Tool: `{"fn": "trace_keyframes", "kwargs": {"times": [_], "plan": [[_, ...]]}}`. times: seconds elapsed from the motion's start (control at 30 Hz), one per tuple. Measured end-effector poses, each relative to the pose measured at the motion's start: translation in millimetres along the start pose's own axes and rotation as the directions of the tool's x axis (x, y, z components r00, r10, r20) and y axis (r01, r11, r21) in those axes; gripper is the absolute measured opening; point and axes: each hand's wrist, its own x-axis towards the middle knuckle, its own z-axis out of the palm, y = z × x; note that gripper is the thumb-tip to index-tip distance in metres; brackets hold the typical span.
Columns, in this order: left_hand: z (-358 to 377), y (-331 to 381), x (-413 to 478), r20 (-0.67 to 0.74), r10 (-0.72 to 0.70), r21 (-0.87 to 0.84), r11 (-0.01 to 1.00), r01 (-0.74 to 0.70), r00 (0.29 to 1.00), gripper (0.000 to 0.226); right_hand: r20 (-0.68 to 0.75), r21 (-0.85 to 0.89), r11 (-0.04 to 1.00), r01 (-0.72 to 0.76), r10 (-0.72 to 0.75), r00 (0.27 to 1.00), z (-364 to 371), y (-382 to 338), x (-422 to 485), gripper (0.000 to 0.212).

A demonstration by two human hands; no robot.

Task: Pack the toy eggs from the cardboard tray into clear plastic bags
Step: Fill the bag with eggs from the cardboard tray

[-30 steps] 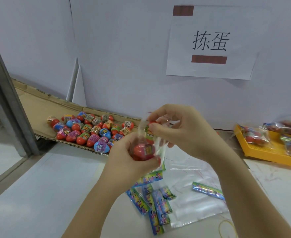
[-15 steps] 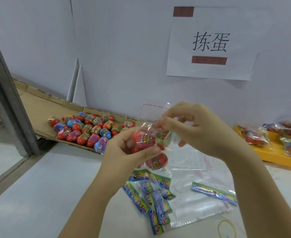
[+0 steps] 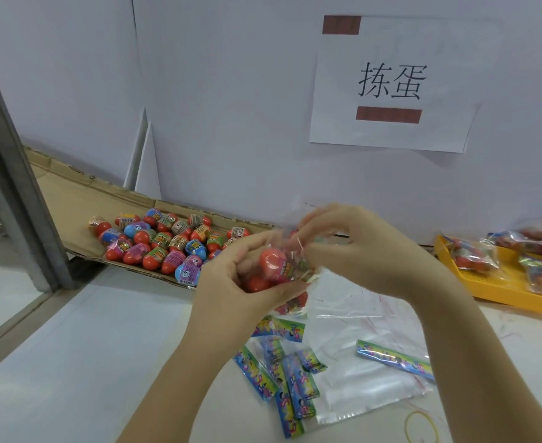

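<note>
Several red, blue and pink toy eggs [image 3: 164,243] lie on a flat cardboard tray [image 3: 71,199] against the wall at the left. In front of me my left hand [image 3: 241,282] grips a clear plastic bag [image 3: 282,266] with red eggs inside it, fingers curled round its lower part. My right hand [image 3: 356,247] pinches the bag's top edge just right of my left hand. The bag hangs above the white table, and its upper part is blurred.
Flat clear bags [image 3: 365,362] and several colourful header cards [image 3: 282,372] lie on the table below my hands. A yellow tray [image 3: 503,282] at the right holds filled bags. A yellow rubber band [image 3: 421,426] lies near the front. A metal post [image 3: 14,174] stands at left.
Both hands shifted the bag slightly. My right hand moved from pushing an egg in to pinching the bag's top. The eggs now sit lower in the bag.
</note>
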Motion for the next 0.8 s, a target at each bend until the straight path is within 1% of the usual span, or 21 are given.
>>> {"fn": "trace_keyframes", "kwargs": {"times": [0.07,0.1,0.2,0.3,0.37,0.4,0.47,0.57,0.6,0.63,0.67,0.73,0.8], "plan": [[-0.6,-1.2,-0.6,0.021,0.007,0.046,0.999,-0.008,1.0,0.06,0.109,-0.019,1.0,-0.008,0.01,0.994,-1.2,1.0,-1.3,0.019],[-0.9,-1.9,-0.7,0.026,0.002,0.062,0.998,-0.003,1.0,0.061,0.14,-0.025,1.0,-0.01,0.013,0.99,-1.4,2.1,-2.0,0.021],[-1.0,-4.0,-0.7,0.032,-0.017,0.069,0.997,0.015,0.999,0.062,0.149,-0.052,0.999,0.004,0.004,0.989,0.3,3.8,-1.9,0.021],[-2.5,-3.3,0.2,0.032,-0.004,0.053,0.999,0.003,0.999,0.059,0.086,-0.032,0.996,0.088,-0.085,0.993,4.0,3.8,0.6,0.024],[-4.2,-1.5,1.0,0.035,0.011,0.056,0.998,-0.013,0.999,0.057,0.031,-0.003,0.997,0.081,-0.081,0.996,5.7,4.7,2.5,0.015],[-5.0,-0.7,1.4,0.031,0.014,0.065,0.998,-0.016,0.999,0.057,0.011,0.007,0.997,0.074,-0.074,0.997,6.1,5.6,3.1,0.014],[-6.2,-1.0,2.1,0.013,-0.001,0.062,0.998,0.0,1.0,0.053,-0.045,0.031,0.997,0.076,-0.074,0.996,6.3,6.6,3.9,0.017],[-6.7,-3.3,2.5,0.021,-0.046,0.018,0.999,0.046,0.999,0.05,-0.189,0.055,0.99,0.132,-0.119,0.975,1.6,4.6,0.6,0.023],[-6.8,-3.9,2.5,0.035,-0.051,0.016,0.999,0.05,0.998,0.051,-0.214,0.029,0.987,0.161,-0.151,0.965,-0.9,4.2,-1.2,0.024],[-7.0,-3.9,2.7,0.055,-0.05,0.016,0.999,0.049,0.997,0.051,-0.224,-0.034,0.982,0.186,-0.189,0.956,-3.6,4.3,-3.4,0.026],[-6.5,-4.0,2.8,0.083,-0.05,0.012,0.999,0.049,0.995,0.05,-0.226,-0.137,0.97,0.201,-0.228,0.947,-5.7,4.1,-5.5,0.029],[-5.2,-3.7,2.2,0.139,-0.068,-0.006,0.998,0.069,0.988,0.045,-0.205,-0.36,0.909,0.21,-0.296,0.933,-7.4,2.3,-8.4,0.033],[-3.5,-3.2,1.6,0.163,-0.099,-0.016,0.995,0.103,0.982,0.042,-0.156,-0.495,0.839,0.228,-0.344,0.926,-6.1,-0.4,-9.2,0.034]]}}
